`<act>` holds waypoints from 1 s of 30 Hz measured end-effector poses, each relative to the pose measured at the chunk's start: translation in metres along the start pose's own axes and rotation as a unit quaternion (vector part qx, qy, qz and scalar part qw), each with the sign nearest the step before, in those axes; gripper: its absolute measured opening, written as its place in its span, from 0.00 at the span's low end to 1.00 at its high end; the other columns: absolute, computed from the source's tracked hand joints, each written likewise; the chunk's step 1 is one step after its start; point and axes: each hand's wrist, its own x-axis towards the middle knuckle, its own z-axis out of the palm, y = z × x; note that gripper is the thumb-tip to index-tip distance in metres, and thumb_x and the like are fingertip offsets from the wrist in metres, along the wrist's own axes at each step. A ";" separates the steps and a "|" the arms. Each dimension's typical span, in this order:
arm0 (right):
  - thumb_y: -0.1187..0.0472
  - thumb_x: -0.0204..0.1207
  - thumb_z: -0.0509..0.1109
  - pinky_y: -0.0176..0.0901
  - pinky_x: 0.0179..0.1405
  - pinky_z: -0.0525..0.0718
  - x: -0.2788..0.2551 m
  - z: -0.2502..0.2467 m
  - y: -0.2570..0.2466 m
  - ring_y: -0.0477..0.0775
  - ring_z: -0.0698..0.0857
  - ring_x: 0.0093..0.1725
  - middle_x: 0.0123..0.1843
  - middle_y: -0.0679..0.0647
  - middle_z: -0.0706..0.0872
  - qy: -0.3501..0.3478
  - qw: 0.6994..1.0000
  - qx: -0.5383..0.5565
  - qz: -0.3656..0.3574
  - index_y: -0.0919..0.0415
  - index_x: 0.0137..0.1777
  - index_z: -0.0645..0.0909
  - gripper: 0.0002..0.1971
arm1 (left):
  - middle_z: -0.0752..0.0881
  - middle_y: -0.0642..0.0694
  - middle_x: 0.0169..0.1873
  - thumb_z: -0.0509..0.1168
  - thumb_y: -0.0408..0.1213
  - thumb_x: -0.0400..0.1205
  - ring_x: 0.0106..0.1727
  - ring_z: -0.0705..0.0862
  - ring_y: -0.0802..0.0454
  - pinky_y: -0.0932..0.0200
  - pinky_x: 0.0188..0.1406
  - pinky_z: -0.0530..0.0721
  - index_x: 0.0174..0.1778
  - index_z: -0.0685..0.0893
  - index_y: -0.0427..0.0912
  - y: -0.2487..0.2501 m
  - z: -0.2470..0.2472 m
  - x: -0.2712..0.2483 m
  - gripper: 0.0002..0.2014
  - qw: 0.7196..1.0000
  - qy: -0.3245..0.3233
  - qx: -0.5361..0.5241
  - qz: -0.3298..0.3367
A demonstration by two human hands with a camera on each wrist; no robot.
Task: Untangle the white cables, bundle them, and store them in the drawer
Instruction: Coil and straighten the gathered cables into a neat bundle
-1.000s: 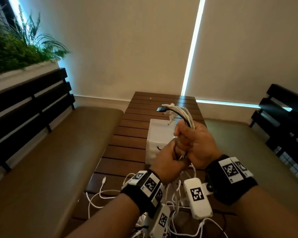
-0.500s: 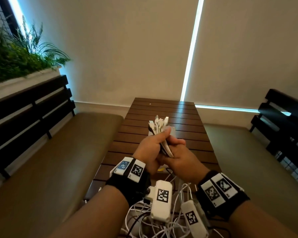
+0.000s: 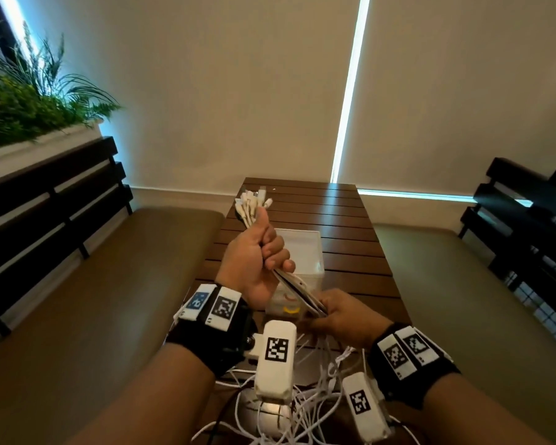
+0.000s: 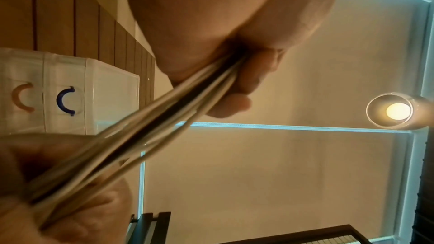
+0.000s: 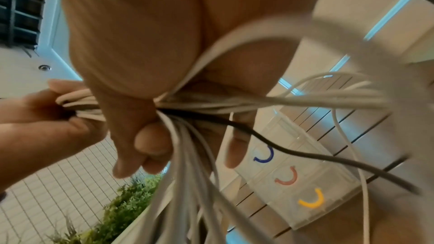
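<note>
No readable words, brands or numbers anywhere. Only signs: black-and-white square code tags on wristbands (image 3: pixel 222 308) and on white camera units (image 3: pixel 276 348) at both wrists; patterns not decodable. Clear drawer box (image 5: pixel 303 179) carries coloured half-ring handles, no lettering: blue (image 5: pixel 264 154), red (image 5: pixel 287 177), yellow (image 5: pixel 312 199). Left wrist view shows blue (image 4: pixel 65 100) and red (image 4: pixel 22 97) rings only.

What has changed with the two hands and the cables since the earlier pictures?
The left hand took over the connector end of the white cables and lifted it up and to the left. The right hand let that end go and now grips the bundle lower down, so the cables stretch between them. The drawer box stayed on the table.
</note>
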 end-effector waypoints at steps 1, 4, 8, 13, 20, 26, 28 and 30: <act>0.62 0.72 0.77 0.50 0.44 0.88 0.001 -0.002 0.002 0.55 0.87 0.35 0.35 0.60 0.87 -0.010 1.000 -0.021 0.013 0.61 0.38 0.84 0.06 | 0.61 0.53 0.13 0.55 0.54 0.86 0.13 0.62 0.58 0.65 0.19 0.69 0.19 0.67 0.46 0.002 -0.001 0.000 0.29 1.000 -0.006 -0.005 0.010; 0.60 0.70 0.78 0.44 0.40 0.86 -0.004 -0.002 0.011 0.46 0.85 0.30 0.31 0.51 0.86 -0.015 0.992 -0.111 0.060 0.56 0.35 0.84 0.06 | 0.61 0.54 0.12 0.54 0.53 0.87 0.12 0.60 0.59 0.66 0.17 0.62 0.20 0.65 0.46 0.016 -0.007 0.000 0.28 0.998 -0.021 -0.027 0.053; 0.67 0.70 0.76 0.38 0.37 0.85 -0.016 -0.001 0.028 0.43 0.85 0.30 0.32 0.51 0.85 0.000 0.997 -0.047 0.056 0.58 0.35 0.83 0.06 | 0.61 0.54 0.12 0.56 0.54 0.86 0.11 0.59 0.59 0.67 0.16 0.59 0.22 0.63 0.46 0.043 -0.023 0.002 0.27 0.995 -0.020 -0.030 0.098; 0.70 0.63 0.73 0.41 0.25 0.82 -0.024 -0.007 0.026 0.54 0.85 0.25 0.31 0.63 0.83 0.048 0.978 0.200 0.046 0.70 0.42 0.80 0.09 | 0.61 0.54 0.12 0.55 0.54 0.86 0.11 0.59 0.59 0.66 0.15 0.55 0.21 0.63 0.47 0.067 -0.054 0.003 0.27 0.996 -0.012 0.004 0.093; 0.58 0.77 0.70 0.44 0.45 0.80 0.003 -0.017 0.003 0.53 0.87 0.49 0.48 0.52 0.89 0.074 0.963 -0.258 -0.007 0.52 0.48 0.80 0.02 | 0.69 0.53 0.18 0.80 0.45 0.60 0.15 0.65 0.57 0.64 0.16 0.64 0.30 0.77 0.47 0.051 -0.052 -0.014 0.17 0.908 0.071 0.398 0.105; 0.58 0.77 0.67 0.43 0.43 0.80 0.023 -0.011 -0.041 0.59 0.86 0.51 0.52 0.57 0.87 0.056 0.910 -0.411 -0.018 0.57 0.58 0.79 0.11 | 0.91 0.50 0.44 0.84 0.36 0.59 0.45 0.89 0.58 0.55 0.49 0.89 0.56 0.85 0.48 0.001 -0.022 -0.017 0.29 0.778 -0.032 0.626 0.047; 0.57 0.77 0.68 0.43 0.45 0.80 0.027 -0.011 -0.049 0.58 0.85 0.52 0.54 0.57 0.87 0.051 0.911 -0.408 -0.037 0.56 0.60 0.80 0.13 | 0.91 0.50 0.43 0.84 0.32 0.58 0.45 0.90 0.56 0.51 0.51 0.89 0.52 0.85 0.47 -0.007 -0.026 -0.013 0.26 0.783 -0.026 0.621 0.029; 0.61 0.76 0.68 0.44 0.51 0.81 0.027 -0.009 -0.055 0.56 0.84 0.55 0.57 0.55 0.87 0.048 0.923 -0.377 -0.051 0.55 0.63 0.81 0.15 | 0.91 0.48 0.40 0.82 0.29 0.60 0.42 0.90 0.54 0.51 0.49 0.89 0.45 0.86 0.47 -0.012 -0.031 -0.011 0.21 0.777 -0.021 0.629 0.006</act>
